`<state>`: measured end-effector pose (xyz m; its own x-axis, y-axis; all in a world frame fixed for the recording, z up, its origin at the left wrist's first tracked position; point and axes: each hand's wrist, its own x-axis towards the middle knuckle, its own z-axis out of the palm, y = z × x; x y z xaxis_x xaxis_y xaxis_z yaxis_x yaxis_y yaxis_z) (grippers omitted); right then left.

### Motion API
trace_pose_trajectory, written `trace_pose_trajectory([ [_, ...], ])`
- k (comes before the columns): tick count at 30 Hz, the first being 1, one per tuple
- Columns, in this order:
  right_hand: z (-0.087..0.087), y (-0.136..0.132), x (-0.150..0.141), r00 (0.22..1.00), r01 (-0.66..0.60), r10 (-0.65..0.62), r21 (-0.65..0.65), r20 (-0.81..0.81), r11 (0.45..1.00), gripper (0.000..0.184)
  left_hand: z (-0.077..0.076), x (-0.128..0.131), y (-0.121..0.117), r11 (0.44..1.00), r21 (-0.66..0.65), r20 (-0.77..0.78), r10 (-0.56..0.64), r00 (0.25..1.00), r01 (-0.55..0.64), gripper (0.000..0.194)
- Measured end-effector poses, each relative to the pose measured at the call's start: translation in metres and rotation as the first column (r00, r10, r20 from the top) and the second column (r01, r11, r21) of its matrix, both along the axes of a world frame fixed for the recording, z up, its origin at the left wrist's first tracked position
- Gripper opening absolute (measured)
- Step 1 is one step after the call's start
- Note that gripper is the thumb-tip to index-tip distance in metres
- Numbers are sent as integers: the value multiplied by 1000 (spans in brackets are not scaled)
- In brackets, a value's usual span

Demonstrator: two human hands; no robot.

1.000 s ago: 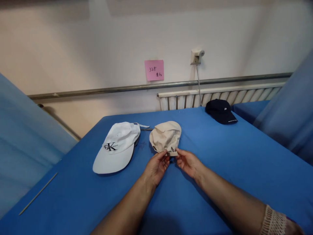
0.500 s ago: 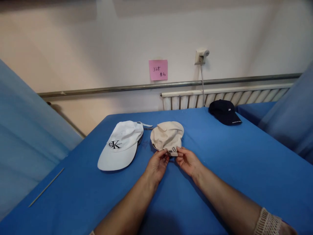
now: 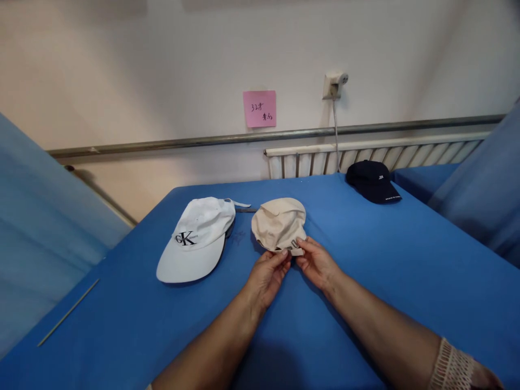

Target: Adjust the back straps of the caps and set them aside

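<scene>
A beige baseball cap (image 3: 278, 221) lies at the middle of the blue-covered table, its back strap edge toward me. My left hand (image 3: 268, 276) pinches that near edge between thumb and fingers. Just to the right, my right hand (image 3: 317, 263) grips the same strap edge, its thumb on top close to a dark buckle-like mark. Both hands are closed on the cap, and the fingers beneath are partly hidden. Left of it rests a white baseball cap (image 3: 203, 227) with black "CK" lettering, brim toward me and strap end sticking out at the back.
A dark navy cap (image 3: 369, 179) sits at the table's far right. A thin stick (image 3: 68, 312) lies near the left edge of the blue tabletop (image 3: 365, 244). Blue curtains (image 3: 44, 227) hang at both sides. Behind are a radiator (image 3: 317, 162), a metal pipe and a socket with a cord.
My left fingers have shifted slightly right along the cap's strap edge, nearer to my right hand. My right thumb has moved up over the buckle-like mark. The view has tilted a little.
</scene>
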<state>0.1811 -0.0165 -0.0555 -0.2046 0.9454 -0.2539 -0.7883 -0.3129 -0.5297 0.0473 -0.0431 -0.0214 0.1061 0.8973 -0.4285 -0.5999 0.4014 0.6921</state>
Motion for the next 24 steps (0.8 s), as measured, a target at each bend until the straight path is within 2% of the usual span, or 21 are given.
trace_pose_trajectory([
  [6, 5, -11, -4, 998, -52, 49, 94, 39, 994, 29, 1, -1, 2, 998, 5, 66, 64, 996, -64, 10],
  [9, 10, -15, -6, 993, -96, 83, 181, 80, 979, 35, 2, -3, 4, 995, 33, 95, 88, 992, -91, 10],
  [13, 12, -18, -11, 986, -44, -4, 281, 169, 959, 34, 1, -3, 4, 993, 52, 121, 99, 988, -106, 12],
  [18, 6, -17, -17, 959, -2, -84, 304, 272, 953, 27, 1, -3, 4, 994, 57, 114, 88, 990, -94, 17],
  [24, 10, -20, -18, 955, 6, -89, 282, 284, 960, 26, 1, -3, 4, 992, 104, 102, 59, 993, -70, 19],
])
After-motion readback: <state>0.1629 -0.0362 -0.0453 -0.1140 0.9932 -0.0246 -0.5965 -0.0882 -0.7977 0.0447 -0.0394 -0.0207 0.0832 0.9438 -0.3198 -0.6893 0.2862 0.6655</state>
